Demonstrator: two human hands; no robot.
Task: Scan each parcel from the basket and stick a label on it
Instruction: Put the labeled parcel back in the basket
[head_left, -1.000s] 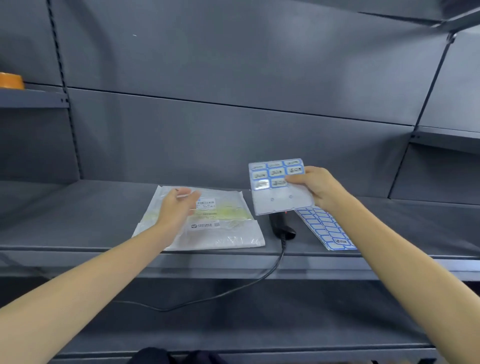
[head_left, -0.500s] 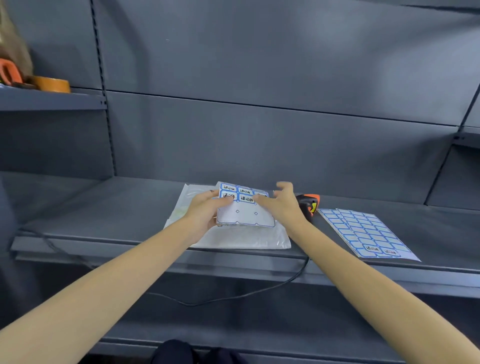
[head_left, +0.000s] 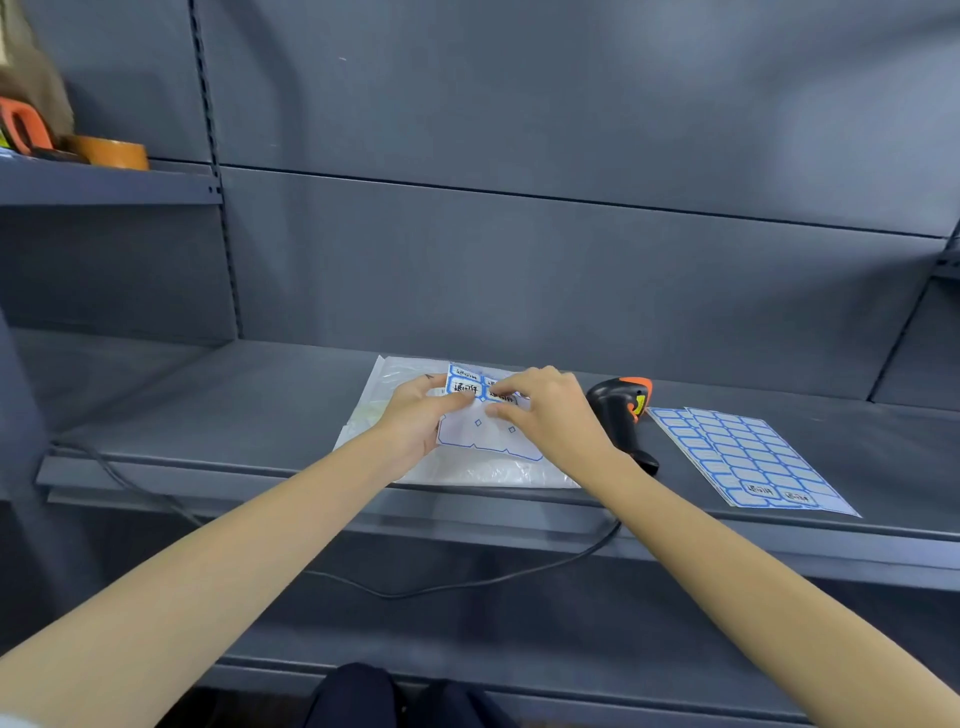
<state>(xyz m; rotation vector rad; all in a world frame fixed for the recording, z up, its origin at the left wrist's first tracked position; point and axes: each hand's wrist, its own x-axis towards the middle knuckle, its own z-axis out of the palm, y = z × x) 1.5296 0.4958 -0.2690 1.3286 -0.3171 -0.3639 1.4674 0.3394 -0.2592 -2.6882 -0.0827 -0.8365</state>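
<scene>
Risk, judged from the present layout: the sheet (head_left: 488, 426) is mostly spent, only a few printed labels left along its far edge, and both hands work at that edge. A label peeled by one corner could curl and stick to itself or to a finger, since thin adhesive film has little stiffness. The sheet could also slide on the slick plastic of the parcel (head_left: 467, 470) if the holding hand lets up. A creased or skewed label is the likely fault once it is pressed onto wrinkled film.

Near: both forearms reach in from the bottom of the view. A cable (head_left: 467, 584) hangs below the shelf (head_left: 208, 415) lip.

Middle: the left hand (head_left: 415, 421) holds the sheet's left edge, thumb on top at a printed label, fingers curled beneath. The right hand (head_left: 545, 410) pinches at the labels, thumb and forefinger bent onto the far rows. Whether a label has lifted cannot be told.

The parcel, a flat clear bag, lies on the shelf directly under both hands and the sheet, its near edge close to the shelf lip.

Farther right: the scanner (head_left: 621, 410) stands just beside the right hand, then a fuller label sheet (head_left: 743, 457) lies flat. The basket is not in view.
</scene>
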